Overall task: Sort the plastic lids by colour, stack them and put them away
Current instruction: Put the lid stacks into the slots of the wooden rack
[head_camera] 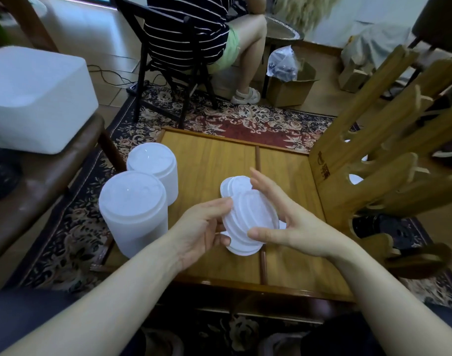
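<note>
A small stack of white plastic lids is held on edge, tilted, above the low wooden table. My left hand grips the stack from the left, its fingers curled behind the lids. My right hand cups the stack from the right, thumb on the front face and fingers over the top edge. Two tall stacks of white lids stand at the table's left edge: a near stack and a far stack.
A white bin rests on a brown chair at the left. An upturned wooden chair leans over the table's right side. A seated person on a black chair is beyond the table, and a cardboard box stands further right.
</note>
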{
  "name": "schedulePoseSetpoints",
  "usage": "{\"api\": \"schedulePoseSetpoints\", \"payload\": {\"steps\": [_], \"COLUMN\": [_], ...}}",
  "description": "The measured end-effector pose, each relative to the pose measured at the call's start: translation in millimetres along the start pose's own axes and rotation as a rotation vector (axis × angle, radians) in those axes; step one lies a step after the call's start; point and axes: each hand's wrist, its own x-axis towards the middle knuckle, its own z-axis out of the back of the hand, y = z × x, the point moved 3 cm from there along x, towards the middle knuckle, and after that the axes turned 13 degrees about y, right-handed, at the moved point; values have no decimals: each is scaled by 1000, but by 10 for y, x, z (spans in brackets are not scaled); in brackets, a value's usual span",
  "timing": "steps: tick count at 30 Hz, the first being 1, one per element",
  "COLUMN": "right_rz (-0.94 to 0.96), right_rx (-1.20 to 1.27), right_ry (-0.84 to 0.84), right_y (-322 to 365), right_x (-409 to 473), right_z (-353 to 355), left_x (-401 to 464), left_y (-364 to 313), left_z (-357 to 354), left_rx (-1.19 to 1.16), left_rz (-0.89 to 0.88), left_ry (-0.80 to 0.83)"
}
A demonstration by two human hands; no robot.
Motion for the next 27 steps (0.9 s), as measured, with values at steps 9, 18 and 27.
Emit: {"api": "schedulePoseSetpoints", "payload": {"steps": [9,18,27], "right_rz": [-8,-11,-63], "right_rx": [-62,-175,-316], "right_ry": [-37,-28,-99], "right_y": [-60,-87,-86], "right_x": [-23,19,73], "right_z": [48,23,-70], "left_x": [10,-26,15], "left_y": [-38,-72,-18], "left_z": [-49,-95,-50], "left_rx": [-34,-11,167], "left_rz": [-24,-31,-78], "left_ry": [2,93,-60]}}
